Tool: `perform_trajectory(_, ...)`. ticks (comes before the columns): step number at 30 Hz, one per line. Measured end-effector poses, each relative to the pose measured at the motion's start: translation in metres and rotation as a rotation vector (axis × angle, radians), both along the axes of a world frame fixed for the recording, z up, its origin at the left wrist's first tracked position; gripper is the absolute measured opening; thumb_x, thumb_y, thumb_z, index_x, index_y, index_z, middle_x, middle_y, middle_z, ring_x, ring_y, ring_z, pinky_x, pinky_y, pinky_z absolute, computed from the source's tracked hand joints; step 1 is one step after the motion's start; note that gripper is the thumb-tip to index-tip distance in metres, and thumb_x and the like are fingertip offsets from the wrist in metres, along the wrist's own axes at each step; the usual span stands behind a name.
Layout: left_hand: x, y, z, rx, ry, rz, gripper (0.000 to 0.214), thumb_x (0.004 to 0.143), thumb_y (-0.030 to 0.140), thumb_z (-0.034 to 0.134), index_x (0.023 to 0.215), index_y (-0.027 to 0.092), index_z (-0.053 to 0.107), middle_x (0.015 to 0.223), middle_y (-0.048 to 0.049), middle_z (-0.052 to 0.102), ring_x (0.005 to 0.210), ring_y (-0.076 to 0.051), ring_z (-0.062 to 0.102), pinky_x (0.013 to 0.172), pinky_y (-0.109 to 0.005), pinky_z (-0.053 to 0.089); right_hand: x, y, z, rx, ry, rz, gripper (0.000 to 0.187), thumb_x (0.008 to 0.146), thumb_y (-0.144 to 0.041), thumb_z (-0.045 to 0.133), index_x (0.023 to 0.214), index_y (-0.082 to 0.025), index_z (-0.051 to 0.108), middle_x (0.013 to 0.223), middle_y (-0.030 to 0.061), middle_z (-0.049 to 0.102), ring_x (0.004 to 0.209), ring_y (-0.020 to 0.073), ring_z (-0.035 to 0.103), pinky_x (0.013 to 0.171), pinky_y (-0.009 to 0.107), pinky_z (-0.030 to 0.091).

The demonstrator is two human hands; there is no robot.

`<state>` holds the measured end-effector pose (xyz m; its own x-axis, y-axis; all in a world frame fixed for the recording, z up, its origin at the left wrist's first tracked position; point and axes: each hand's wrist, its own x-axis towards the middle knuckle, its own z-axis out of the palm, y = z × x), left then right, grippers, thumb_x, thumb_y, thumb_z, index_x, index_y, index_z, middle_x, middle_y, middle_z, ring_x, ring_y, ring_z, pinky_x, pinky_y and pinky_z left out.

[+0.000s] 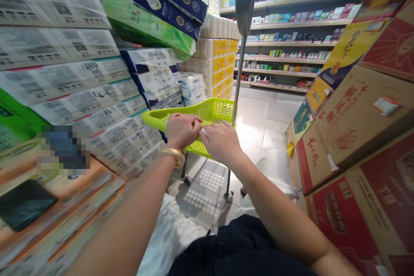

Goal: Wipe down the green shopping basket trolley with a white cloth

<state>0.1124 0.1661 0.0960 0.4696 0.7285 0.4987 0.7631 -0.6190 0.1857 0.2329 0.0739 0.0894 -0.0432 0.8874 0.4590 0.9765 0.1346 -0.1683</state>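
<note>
A lime-green plastic shopping cart basket [155, 120] with mesh sides stands in front of me on thin metal legs with casters [228, 196]. My left hand [183, 129], with a gold bangle [173, 154] at the wrist, is closed over the near rim of the basket. Close beside it, my right hand [222, 141] is curled over the same rim. Something small and white shows by the right thumb; its kind is unclear. A metal pole [239, 77] with a grey top rises at the basket's right side.
Stacked packs of tissue paper [119, 108] rise on the left. Cardboard cartons [359, 112] line the right side. Shelves of small boxed goods [291, 43] stand across the back, beyond a tiled floor [274, 116]. A dark flat object [27, 205] lies on packs at lower left.
</note>
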Motion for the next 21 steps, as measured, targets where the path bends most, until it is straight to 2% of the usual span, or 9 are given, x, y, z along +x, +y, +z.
perform_trajectory(3, -0.001, 0.001, 0.0, 0.016, 0.007, -0.003, 0.037, 0.084, 0.03, 0.041, 0.086, 0.027, 0.078, 0.099, -0.0016, 0.079, 0.097, -0.023, 0.07, 0.095, -0.042, 0.042, 0.017, -0.002, -0.005, 0.045, 0.043, -0.013, 0.034, 0.101, -0.037, 0.041, 0.093, -0.022, 0.07, 0.095, 0.0056, 0.075, 0.092, 0.0205, 0.066, 0.098, 0.036, 0.039)
perform_trajectory(6, -0.002, 0.002, 0.0, 0.02, 0.001, -0.015, 0.036, 0.083, 0.03, 0.042, 0.087, 0.027, 0.078, 0.1, -0.0012, 0.079, 0.098, -0.023, 0.07, 0.095, -0.043, 0.041, 0.037, -0.002, -0.015, 0.073, 0.162, -0.063, 0.04, 0.103, -0.036, 0.036, 0.084, -0.021, 0.067, 0.087, 0.0045, 0.073, 0.083, 0.0178, 0.065, 0.08, 0.028, 0.041)
perform_trajectory(9, -0.001, 0.002, -0.001, 0.018, 0.0, -0.016, 0.035, 0.083, 0.03, 0.042, 0.086, 0.027, 0.077, 0.1, -0.001, 0.079, 0.098, -0.023, 0.07, 0.095, -0.043, 0.041, 0.045, -0.001, -0.024, 0.093, 0.289, -0.074, 0.042, 0.104, -0.032, 0.031, 0.086, -0.02, 0.067, 0.087, 0.0032, 0.072, 0.081, 0.0158, 0.065, 0.072, 0.025, 0.04)
perform_trajectory(13, -0.001, 0.001, -0.001, 0.022, 0.005, -0.002, 0.036, 0.084, 0.031, 0.042, 0.086, 0.027, 0.077, 0.099, -0.001, 0.079, 0.098, -0.022, 0.07, 0.093, -0.042, 0.042, 0.027, -0.003, -0.02, 0.126, 0.201, -0.142, 0.034, 0.101, -0.03, 0.041, 0.083, -0.02, 0.068, 0.089, 0.0054, 0.072, 0.09, 0.0194, 0.064, 0.083, 0.029, 0.038)
perform_trajectory(17, -0.003, 0.001, 0.001, 0.012, 0.011, 0.004, 0.036, 0.083, 0.031, 0.041, 0.085, 0.027, 0.077, 0.099, -0.0009, 0.079, 0.097, -0.022, 0.07, 0.093, -0.042, 0.042, 0.006, -0.007, -0.011, 0.126, 0.112, -0.092, 0.033, 0.1, -0.033, 0.044, 0.083, -0.021, 0.069, 0.09, 0.006, 0.074, 0.09, 0.0197, 0.063, 0.092, 0.034, 0.034)
perform_trajectory(21, -0.006, 0.001, 0.001, 0.005, 0.017, -0.004, 0.038, 0.083, 0.031, 0.04, 0.086, 0.027, 0.078, 0.1, -0.0017, 0.079, 0.098, -0.023, 0.07, 0.095, -0.044, 0.041, 0.012, -0.007, -0.013, 0.124, 0.133, -0.034, 0.036, 0.101, -0.036, 0.042, 0.084, -0.021, 0.069, 0.092, 0.0045, 0.074, 0.09, 0.0184, 0.063, 0.093, 0.033, 0.034)
